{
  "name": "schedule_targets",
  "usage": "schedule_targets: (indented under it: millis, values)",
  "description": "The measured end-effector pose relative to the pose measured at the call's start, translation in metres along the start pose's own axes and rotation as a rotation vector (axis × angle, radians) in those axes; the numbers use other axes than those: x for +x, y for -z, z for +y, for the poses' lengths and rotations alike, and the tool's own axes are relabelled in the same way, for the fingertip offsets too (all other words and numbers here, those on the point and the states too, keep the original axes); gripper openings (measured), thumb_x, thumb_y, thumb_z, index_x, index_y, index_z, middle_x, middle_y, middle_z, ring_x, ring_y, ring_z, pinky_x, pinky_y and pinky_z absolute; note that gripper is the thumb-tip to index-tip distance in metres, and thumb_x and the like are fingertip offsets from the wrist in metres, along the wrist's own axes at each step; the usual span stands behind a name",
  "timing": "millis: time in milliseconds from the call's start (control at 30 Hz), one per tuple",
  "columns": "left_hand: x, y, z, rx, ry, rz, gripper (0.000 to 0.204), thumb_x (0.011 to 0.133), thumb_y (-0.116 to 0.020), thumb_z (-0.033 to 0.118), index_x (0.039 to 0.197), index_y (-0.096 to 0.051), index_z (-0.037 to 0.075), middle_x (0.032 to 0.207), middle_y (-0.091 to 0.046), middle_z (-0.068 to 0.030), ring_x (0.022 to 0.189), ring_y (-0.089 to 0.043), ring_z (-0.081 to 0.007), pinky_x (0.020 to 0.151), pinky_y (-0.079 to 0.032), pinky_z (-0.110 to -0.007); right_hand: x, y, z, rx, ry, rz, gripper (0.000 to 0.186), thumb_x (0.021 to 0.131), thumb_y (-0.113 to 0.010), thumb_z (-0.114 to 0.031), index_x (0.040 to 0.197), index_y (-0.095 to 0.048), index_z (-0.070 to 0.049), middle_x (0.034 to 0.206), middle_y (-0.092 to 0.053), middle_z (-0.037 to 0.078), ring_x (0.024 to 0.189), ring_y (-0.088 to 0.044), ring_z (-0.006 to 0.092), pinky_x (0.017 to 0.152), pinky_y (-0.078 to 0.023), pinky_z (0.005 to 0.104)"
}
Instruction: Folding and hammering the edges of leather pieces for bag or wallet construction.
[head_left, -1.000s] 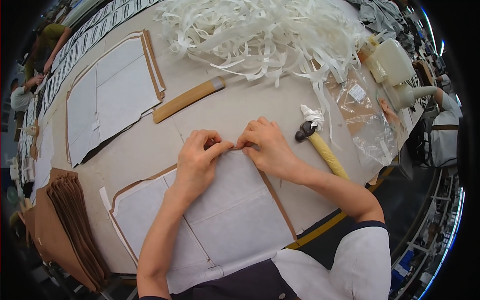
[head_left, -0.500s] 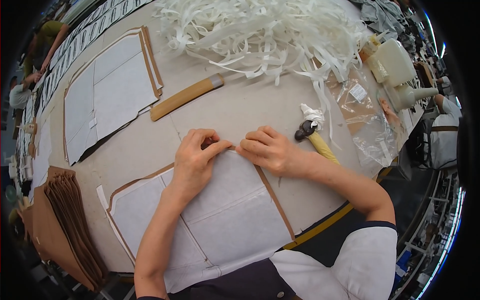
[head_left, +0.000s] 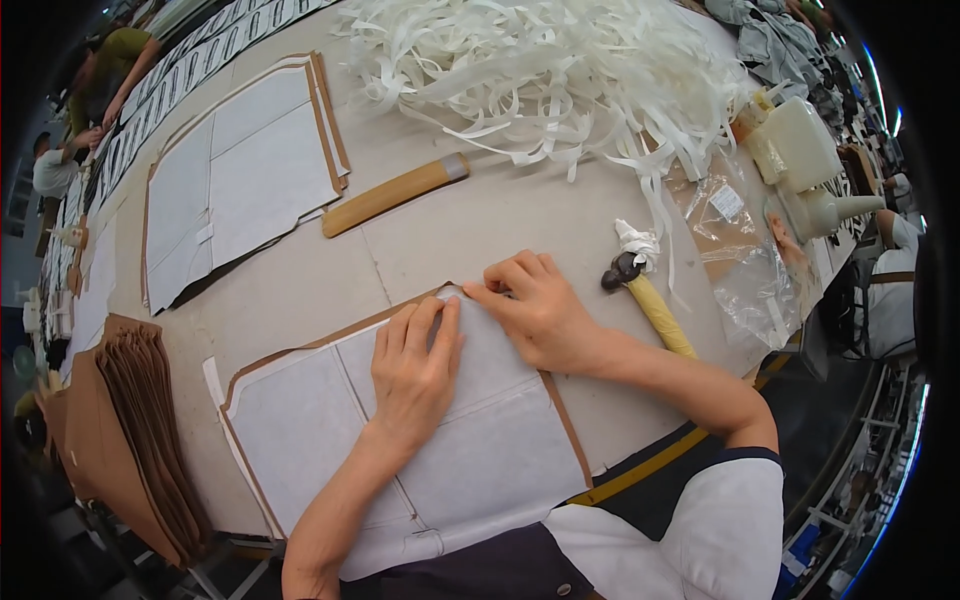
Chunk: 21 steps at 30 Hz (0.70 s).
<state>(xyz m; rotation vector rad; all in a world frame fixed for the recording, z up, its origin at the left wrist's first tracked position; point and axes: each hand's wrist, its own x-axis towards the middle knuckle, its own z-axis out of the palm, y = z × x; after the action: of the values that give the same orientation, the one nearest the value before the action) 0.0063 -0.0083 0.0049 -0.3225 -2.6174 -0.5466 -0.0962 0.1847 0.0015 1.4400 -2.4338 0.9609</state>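
Observation:
A white-backed panel with a narrow brown border (head_left: 300, 420) lies before me, its near edge against my body. My left hand (head_left: 415, 375) rests on the white backing with fingers stretched out, the tips close to the far right corner. At that corner my right hand (head_left: 538, 315) pinches the brown edge between thumb and forefinger, the other fingers curled. The exact fold under the fingertips is too small to make out. Loose threads (head_left: 425, 535) show on the panel near my body.
Farther left lies a second bordered panel (head_left: 260, 150), beside a flat wooden bar (head_left: 395, 195). Folded brown pieces (head_left: 120, 430) stack at left. White strips (head_left: 540, 80) heap at the back. A yellow-handled hammer (head_left: 655, 305), plastic bag (head_left: 735, 240) and white bottle (head_left: 800, 140) stand right.
My left hand has moved right and nearer, going from a curled grip at the far edge to lying outstretched on the panel. My right hand stays at the corner. The view has shifted slightly.

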Motion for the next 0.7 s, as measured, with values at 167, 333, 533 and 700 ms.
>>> schedule_targets:
  millis: [167,333,533,700]
  values:
    - [0.001,0.0,-0.002,0.004,0.026,-0.011,0.043,0.085,-0.077,0.004,0.127,-0.07,-0.003,0.125,-0.063,-0.0124,0.114,-0.061,-0.0306,0.095,-0.049,-0.043,0.001,0.002,-0.003,-0.179,0.177,-0.094,0.05,0.074,-0.07,0.0,0.123,-0.067,0.011,0.109,-0.062,0.013,0.102,-0.059,0.0287,0.093,-0.044,0.0434]
    - [-0.014,-0.004,0.007,0.005,-0.023,-0.015,0.05,0.083,-0.077,0.004,0.132,-0.068,-0.002,0.127,-0.062,-0.0126,0.115,-0.06,-0.0303,0.095,-0.048,-0.043,0.004,0.019,-0.015,-0.174,0.176,-0.11,0.04,0.076,-0.073,-0.008,0.112,-0.069,0.009,0.107,-0.061,0.015,0.099,-0.057,0.0306,0.089,-0.043,0.0459]
    - [-0.016,-0.007,0.013,0.036,-0.025,0.019,0.047,0.083,-0.075,0.002,0.13,-0.069,-0.002,0.128,-0.063,-0.0118,0.115,-0.06,-0.0298,0.095,-0.048,-0.043,0.106,-0.009,0.039,-0.129,0.181,0.052,0.025,0.084,-0.082,-0.019,0.103,-0.072,-0.005,0.111,-0.065,0.012,0.109,-0.059,0.0322,0.096,-0.043,0.0452]
    - [-0.016,-0.008,0.012,0.012,-0.029,0.033,0.047,0.083,-0.076,0.002,0.13,-0.069,-0.002,0.128,-0.063,-0.0117,0.115,-0.06,-0.0296,0.095,-0.047,-0.043,0.167,-0.063,0.059,0.034,0.3,-0.11,0.037,0.086,-0.083,-0.02,0.118,-0.068,-0.008,0.119,-0.064,0.011,0.115,-0.058,0.0306,0.102,-0.044,0.0436]
